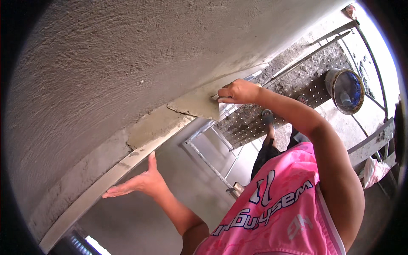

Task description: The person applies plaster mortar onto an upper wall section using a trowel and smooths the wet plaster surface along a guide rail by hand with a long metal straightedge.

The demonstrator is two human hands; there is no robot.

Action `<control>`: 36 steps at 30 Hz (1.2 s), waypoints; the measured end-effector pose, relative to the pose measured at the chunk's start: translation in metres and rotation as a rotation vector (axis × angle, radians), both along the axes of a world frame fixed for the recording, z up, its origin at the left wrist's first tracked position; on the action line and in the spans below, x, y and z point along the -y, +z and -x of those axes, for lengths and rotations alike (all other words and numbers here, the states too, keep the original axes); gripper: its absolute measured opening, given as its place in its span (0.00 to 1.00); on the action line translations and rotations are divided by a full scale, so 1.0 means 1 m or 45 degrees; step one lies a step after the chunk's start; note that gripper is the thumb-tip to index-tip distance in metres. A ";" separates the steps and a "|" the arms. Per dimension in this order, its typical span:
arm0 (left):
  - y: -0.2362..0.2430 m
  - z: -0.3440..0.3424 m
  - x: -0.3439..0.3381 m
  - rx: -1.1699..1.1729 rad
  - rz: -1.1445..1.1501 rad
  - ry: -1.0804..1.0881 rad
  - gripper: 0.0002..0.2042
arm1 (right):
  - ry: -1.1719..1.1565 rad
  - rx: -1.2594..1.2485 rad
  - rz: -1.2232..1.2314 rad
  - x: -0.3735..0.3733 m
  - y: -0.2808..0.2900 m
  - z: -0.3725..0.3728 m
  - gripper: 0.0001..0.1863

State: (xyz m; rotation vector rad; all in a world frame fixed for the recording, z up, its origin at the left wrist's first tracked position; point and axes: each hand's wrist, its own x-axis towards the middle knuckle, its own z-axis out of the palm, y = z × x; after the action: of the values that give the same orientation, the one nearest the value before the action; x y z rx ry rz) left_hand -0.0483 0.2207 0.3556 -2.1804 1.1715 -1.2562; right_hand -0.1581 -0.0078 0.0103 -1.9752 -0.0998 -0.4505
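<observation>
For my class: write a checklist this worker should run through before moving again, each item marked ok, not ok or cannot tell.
1. Right hand grips the trowel: ok, closed on it.
2. Left hand free of tools: ok, open by the pale strip's lower edge.
3. Strip firmly fixed: cannot tell, no fastening shows.
4. Smooth mortar along the whole strip: not ok, it stops part way.
5. Footing on the perforated platform: ok, a sandalled foot rests there.
6. Bucket contents usable: cannot tell.
</observation>
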 end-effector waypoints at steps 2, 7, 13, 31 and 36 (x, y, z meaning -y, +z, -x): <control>0.001 0.002 -0.001 -0.009 -0.014 -0.013 0.79 | -0.037 0.053 0.000 -0.008 -0.015 0.000 0.16; 0.000 0.000 0.002 0.009 -0.005 0.019 0.79 | -0.110 -0.017 0.110 -0.011 -0.060 0.015 0.16; 0.001 0.003 -0.002 0.011 -0.002 0.070 0.79 | -0.121 -0.168 0.022 -0.003 -0.071 0.049 0.17; -0.003 0.006 0.000 -0.024 0.040 0.112 0.80 | 0.211 -0.199 -0.203 0.021 0.031 0.063 0.19; -0.002 0.011 0.004 -0.027 0.038 0.165 0.80 | 0.154 -0.130 -0.297 0.018 0.033 0.063 0.17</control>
State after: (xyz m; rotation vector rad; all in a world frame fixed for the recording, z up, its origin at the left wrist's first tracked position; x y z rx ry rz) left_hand -0.0594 0.2168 0.3541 -2.2564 1.0076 -1.2064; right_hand -0.2213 -0.0259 0.0432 -1.7483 -0.0970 -0.2686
